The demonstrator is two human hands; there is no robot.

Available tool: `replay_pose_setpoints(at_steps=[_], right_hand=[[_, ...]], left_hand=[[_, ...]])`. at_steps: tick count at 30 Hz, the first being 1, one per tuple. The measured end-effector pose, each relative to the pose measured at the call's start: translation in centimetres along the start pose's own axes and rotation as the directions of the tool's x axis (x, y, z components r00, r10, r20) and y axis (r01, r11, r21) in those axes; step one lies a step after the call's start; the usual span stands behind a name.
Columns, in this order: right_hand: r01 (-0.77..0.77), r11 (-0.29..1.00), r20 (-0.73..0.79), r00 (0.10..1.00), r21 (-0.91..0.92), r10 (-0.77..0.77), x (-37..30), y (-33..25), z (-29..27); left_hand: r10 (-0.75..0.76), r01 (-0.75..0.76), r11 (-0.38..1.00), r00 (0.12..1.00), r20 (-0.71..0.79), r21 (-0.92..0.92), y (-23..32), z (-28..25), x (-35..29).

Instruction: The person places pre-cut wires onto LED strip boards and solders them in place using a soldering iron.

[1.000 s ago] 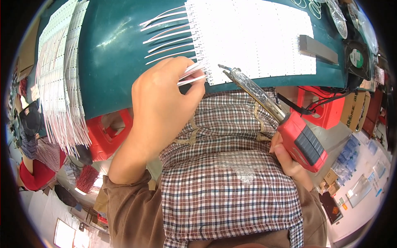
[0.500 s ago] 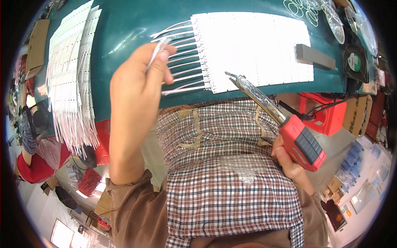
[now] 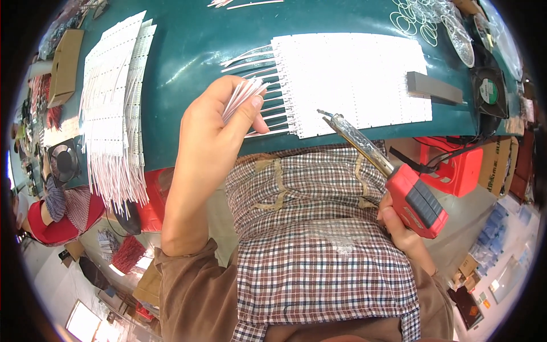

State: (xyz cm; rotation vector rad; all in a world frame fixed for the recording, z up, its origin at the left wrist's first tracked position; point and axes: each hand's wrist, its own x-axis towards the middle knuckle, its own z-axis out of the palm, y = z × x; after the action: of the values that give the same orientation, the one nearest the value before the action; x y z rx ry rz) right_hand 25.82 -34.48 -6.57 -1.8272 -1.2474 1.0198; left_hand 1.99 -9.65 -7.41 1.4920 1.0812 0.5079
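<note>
My left hand (image 3: 208, 134) is closed on a bundle of short, thin white wires (image 3: 242, 98), their ends fanning out past the thumb. It hovers by the left edge of a flat white panel of circuit boards (image 3: 353, 80). A row of wires (image 3: 250, 60) sticks out leftward from that edge; my hand hides part of the row. Low at the right, my right hand (image 3: 401, 231) grips a red and black soldering gun (image 3: 419, 199). The gun's metal tip (image 3: 323, 114) points up-left over the panel's lower part; whether it touches cannot be told.
A grey metal bar (image 3: 434, 88) lies across the panel's right edge. Stacked panels with dangling wires (image 3: 114, 102) hang over the table edge at left. Loose wires (image 3: 253, 4) lie at the far edge. A black fan (image 3: 489, 91) stands at right. Another person's sleeve (image 3: 54, 199) shows far left.
My left hand has turned, so its wire bundle now shows fanned out, and sits nearer the panel. The whole view has shifted slightly. My right hand still holds the soldering gun in much the same pose.
</note>
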Motion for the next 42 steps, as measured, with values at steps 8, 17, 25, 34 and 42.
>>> replay_pose_setpoints(at_steps=[8, 17, 25, 34, 42], right_hand=[[-0.028, 0.999, 0.001, 1.0, 0.033, 0.028, -0.1, 0.1, -0.1], [0.012, 1.0, 0.002, 1.0, 0.01, -0.012, -0.3, 0.1, -0.2], [0.062, 0.998, -0.002, 0.998, 0.027, -0.062, -0.1, 0.0, 0.2], [0.016, 1.0, 0.052, 0.999, -0.004, -0.016, -0.2, 0.2, 0.5], [0.016, 0.999, 0.08, 0.997, 0.04, -0.019, 0.4, -0.2, 0.5]], left_hand=[[-0.005, 0.015, 0.996, 0.994, -0.108, 0.087, 0.2, 0.9, -0.5], [0.021, 0.008, 0.969, 0.993, -0.116, 0.247, 1.0, 1.6, -1.5], [0.165, -0.118, 0.904, 0.983, -0.079, 0.411, -1.2, 4.0, -3.0], [0.152, -0.076, 0.904, 0.977, -0.151, 0.42, -2.2, 5.4, -3.1], [0.151, -0.064, 0.888, 0.976, -0.158, 0.455, -2.3, 5.5, -3.0]])
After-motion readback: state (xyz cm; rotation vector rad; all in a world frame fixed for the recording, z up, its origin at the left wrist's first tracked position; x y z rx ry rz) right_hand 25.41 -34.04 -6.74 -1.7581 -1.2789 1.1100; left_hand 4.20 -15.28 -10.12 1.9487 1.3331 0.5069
